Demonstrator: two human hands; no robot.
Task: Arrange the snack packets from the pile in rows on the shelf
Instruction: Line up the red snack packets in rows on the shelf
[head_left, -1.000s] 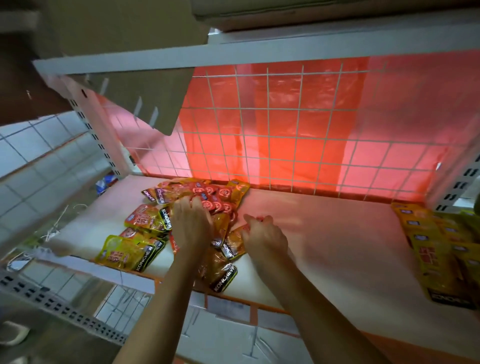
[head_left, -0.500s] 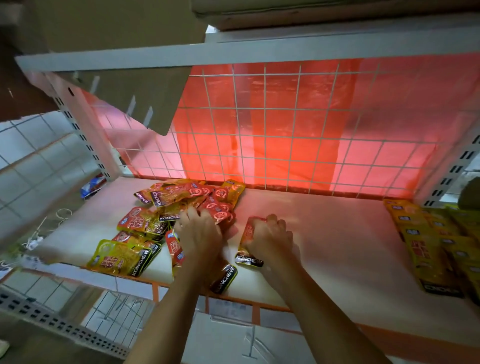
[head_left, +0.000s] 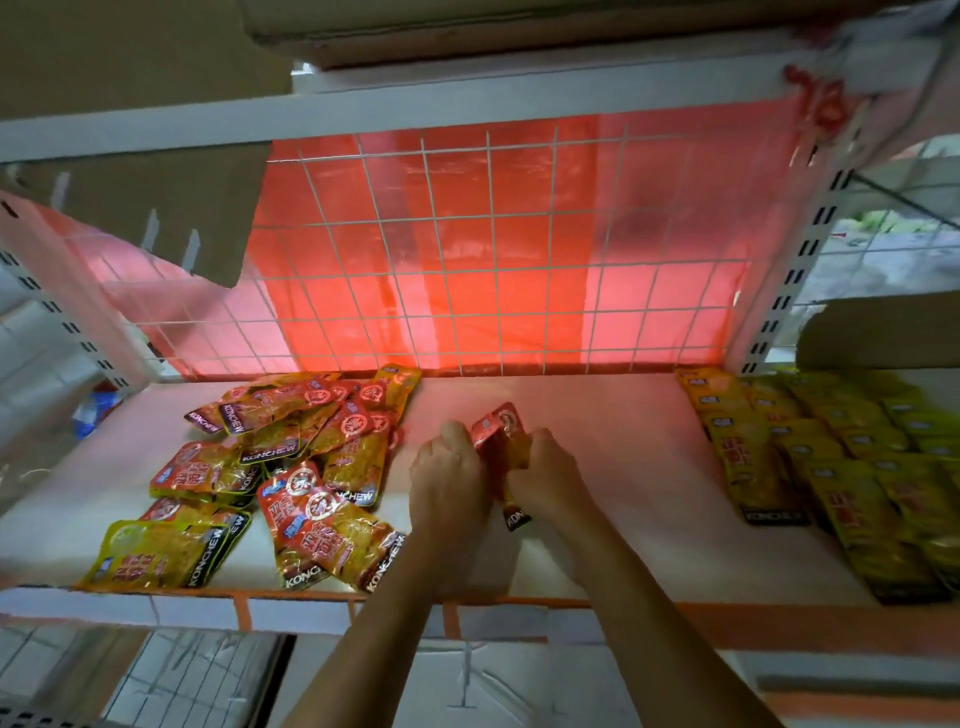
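Note:
A loose pile of red and yellow snack packets (head_left: 291, 457) lies on the left half of the white shelf (head_left: 597, 519). My left hand (head_left: 449, 483) and my right hand (head_left: 550, 478) are close together at the shelf's middle, both gripping a small stack of red packets (head_left: 498, 431) held on edge between them. The stack's lower black end shows beneath my right hand. Rows of yellow packets (head_left: 810, 457) lie flat along the right side.
A wire grid with red plastic sheeting (head_left: 467, 270) closes the shelf's back. A cardboard flap (head_left: 171, 208) hangs from the upper shelf at left. White slotted uprights (head_left: 800, 260) frame the bay. A cardboard box (head_left: 883, 332) stands at far right.
Both hands have left the pile and moved right to the shelf's middle, carrying a stack of red packets now held upright between them. The camera has shifted right too.

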